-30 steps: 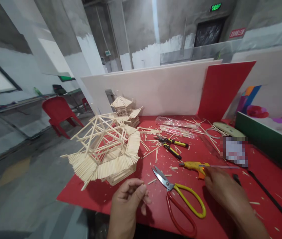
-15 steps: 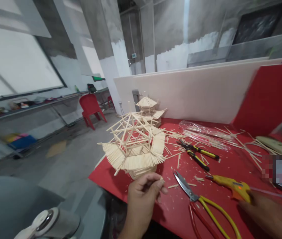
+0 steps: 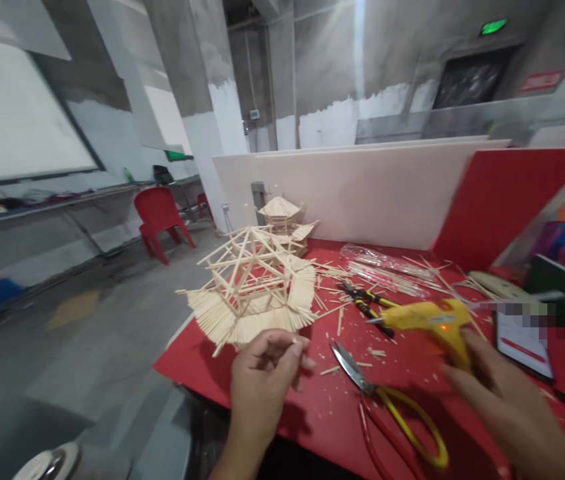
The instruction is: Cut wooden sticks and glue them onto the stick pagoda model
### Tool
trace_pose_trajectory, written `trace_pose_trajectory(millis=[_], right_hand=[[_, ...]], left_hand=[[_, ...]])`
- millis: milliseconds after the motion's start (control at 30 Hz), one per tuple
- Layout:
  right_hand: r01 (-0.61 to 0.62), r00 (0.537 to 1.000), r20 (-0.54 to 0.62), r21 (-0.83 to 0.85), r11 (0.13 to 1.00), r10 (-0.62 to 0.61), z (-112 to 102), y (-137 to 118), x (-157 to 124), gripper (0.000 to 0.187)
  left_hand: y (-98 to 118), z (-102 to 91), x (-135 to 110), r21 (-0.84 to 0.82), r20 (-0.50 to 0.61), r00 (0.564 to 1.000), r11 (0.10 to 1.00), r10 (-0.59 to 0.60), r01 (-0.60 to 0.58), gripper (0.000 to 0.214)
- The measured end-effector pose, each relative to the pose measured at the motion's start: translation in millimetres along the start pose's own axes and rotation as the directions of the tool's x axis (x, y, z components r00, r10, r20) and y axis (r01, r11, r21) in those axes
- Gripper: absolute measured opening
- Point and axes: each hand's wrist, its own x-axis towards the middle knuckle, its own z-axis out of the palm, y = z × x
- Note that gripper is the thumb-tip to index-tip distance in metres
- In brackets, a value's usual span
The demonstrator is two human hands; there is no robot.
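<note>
A wooden-stick roof model (image 3: 252,287) stands on the near left corner of the red table (image 3: 342,407), with a smaller stick pavilion (image 3: 282,217) behind it. My left hand (image 3: 265,377) hovers just in front of the big model, fingers pinched on a small wooden stick piece. My right hand (image 3: 497,393) grips the handle of a yellow hot glue gun (image 3: 430,320), lifted off the table with its nozzle pointing left toward the model.
Yellow-and-red scissors (image 3: 387,407) lie between my hands. Yellow-handled pliers (image 3: 365,303), loose sticks and a clear bag of sticks (image 3: 387,267) are scattered behind. A phone (image 3: 522,333) lies at right. White and red boards (image 3: 362,190) wall the table's back. A red chair (image 3: 160,217) stands far left.
My right hand took hold of the glue gun and lifted it off the table, nozzle swinging left. My left hand stayed pinched near the model. The camera swung left, then back.
</note>
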Motion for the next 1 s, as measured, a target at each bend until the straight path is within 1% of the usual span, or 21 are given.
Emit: trace_pose_trajectory(millis=[33, 67, 133, 167, 233, 300, 367, 467, 567, 667, 800, 933, 1000], right_hand=[[0.02, 1.0, 0.01, 0.006, 1.0, -0.02, -3.1, -24.4, 1.3, 0.038], [0.027, 1.0, 0.007, -0.022, 0.999, -0.027, -4.3, -46.3, 3.4, 0.039], [0.064, 0.992, -0.099, -0.128, 0.99, -0.077, -2.9, -80.1, 9.3, 0.045], [0.096, 0.982, -0.143, -0.185, 0.978, -0.123, -1.0, -91.5, 12.4, 0.044], [0.16, 0.954, -0.201, -0.287, 0.945, -0.223, 3.3, -104.7, 18.4, 0.036], [0.21, 0.932, -0.209, -0.356, 0.911, -0.296, 6.8, -109.7, 23.5, 0.026], [0.239, 0.92, -0.199, -0.396, 0.887, -0.337, 8.6, -111.7, 28.0, 0.019], [0.267, 0.913, -0.171, -0.438, 0.858, -0.371, 8.2, -114.7, 33.4, 0.017], [0.294, 0.9, -0.155, -0.475, 0.829, -0.408, 7.0, -117.6, 36.9, 0.019], [0.321, 0.886, -0.145, -0.493, 0.809, -0.44, 6.9, -118.6, 38.7, 0.019], [0.333, 0.877, -0.145, -0.502, 0.798, -0.457, 8.2, -118.0, 39.7, 0.018], [0.325, 0.88, -0.153, -0.498, 0.804, -0.451, 9.9, -116.4, 40.2, 0.017], [0.322, 0.883, -0.148, -0.498, 0.805, -0.445, 10.6, -115.4, 40.5, 0.017]], left_hand=[[0.1, -0.3, 4.1, 0.018, -0.011, 0.999, 0.999, 0.042, -0.042, 0.018], [-0.3, -0.5, 8.5, 0.041, -0.026, 0.995, 0.995, 0.096, -0.095, 0.016], [-1.9, 0.0, 17.2, 0.108, -0.05, 0.981, 0.977, 0.187, -0.181, 0.014], [-3.0, 0.6, 21.1, 0.136, -0.063, 0.974, 0.969, 0.215, -0.205, 0.014], [-4.9, 2.4, 27.8, 0.16, -0.088, 0.971, 0.965, 0.224, -0.209, 0.015], [-5.9, 4.9, 33.1, 0.143, -0.106, 0.974, 0.972, 0.202, -0.186, 0.018], [-5.8, 7.4, 37.5, 0.126, -0.115, 0.978, 0.979, 0.175, -0.161, 0.022], [-4.3, 9.4, 43.1, 0.138, -0.094, 0.987, 0.983, 0.132, -0.118, 0.022], [-3.1, 9.1, 47.4, 0.174, -0.041, 0.993, 0.979, 0.114, -0.105, 0.019], [-3.7, 7.7, 50.1, 0.244, 0.013, 0.987, 0.957, 0.16, -0.158, 0.015], [-5.3, 6.1, 51.3, 0.365, 0.062, 0.967, 0.896, 0.248, -0.254, 0.012], [-2.9, 6.4, 52.1, 0.398, 0.111, 0.93, 0.841, 0.351, -0.366, 0.01], [-1.9, 6.8, 53.1, 0.409, 0.124, 0.917, 0.822, 0.38, -0.396, 0.009]])
